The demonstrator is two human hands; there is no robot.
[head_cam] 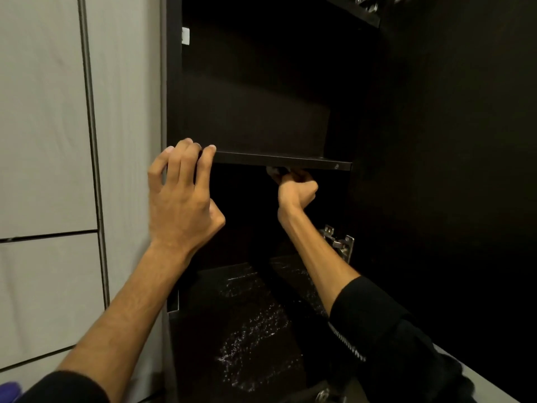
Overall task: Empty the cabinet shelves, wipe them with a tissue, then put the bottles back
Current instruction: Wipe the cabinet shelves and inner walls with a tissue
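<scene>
Fingers (203, 158) hook shelf (279, 160); right hand (295, 187) clutches tissue (273, 171).

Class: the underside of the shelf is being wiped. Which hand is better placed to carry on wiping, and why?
The right hand. It is under the shelf, its fingers curled around a pale wad that looks like the tissue. The left hand only grips the shelf's front left edge.

two hands (181, 196), one shelf (279, 160), two hinges (338, 241), one tissue (273, 171)
</scene>
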